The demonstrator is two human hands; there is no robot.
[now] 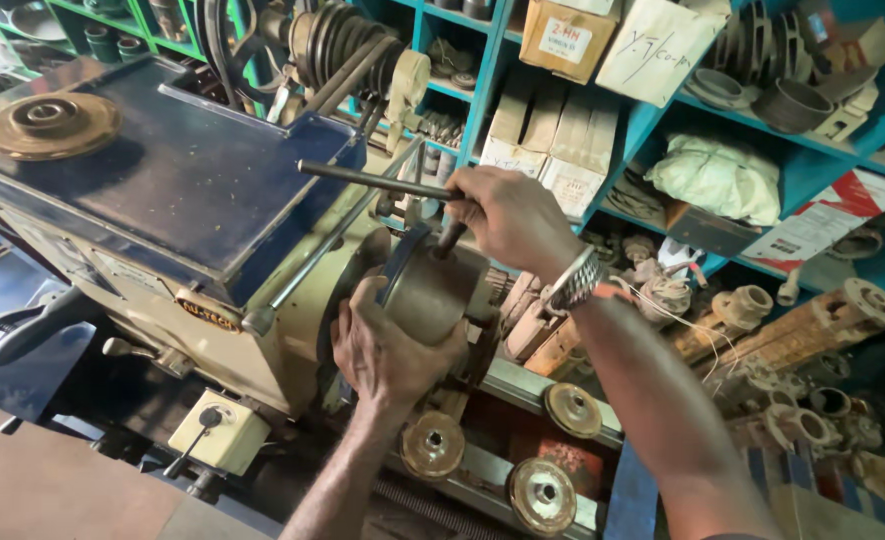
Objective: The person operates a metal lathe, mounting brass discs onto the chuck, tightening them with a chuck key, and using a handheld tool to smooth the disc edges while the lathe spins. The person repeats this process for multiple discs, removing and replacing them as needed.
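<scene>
Left hand point(388, 350) is cupped from below round a dull metal cylinder point(431, 290), fingers wrapped well closed on it, palm under; looks like a steadying grip so the piece sits square while it's being clamped. The cylinder sits just above the left hand, its far end going into the lathe chuck point(348, 285), which is mostly hidden behind it

Right hand point(511, 218) is fisted tight on the chuck key point(378, 181), a T-shaped bar: crossbar sticks out to the left of the fist, shank drops down from under the fist toward the chuck. Held high & from above prob. for leverage. Metal bracelet point(573, 280) on that wrist

Left of both hands: lathe headstock w/ blue flat top point(183, 170), a brass-coloured disc point(50, 124) resting on its far corner. Below the left hand, 3 more brass discs point(433, 445) parked on the lathe bed, out of the way but near. Beyond the right hand, blue shelves point(653, 120) w/ cartons, a white cloth bundle point(718, 175) & rusty pump castings point(813, 325) to the right of the forearm
</scene>
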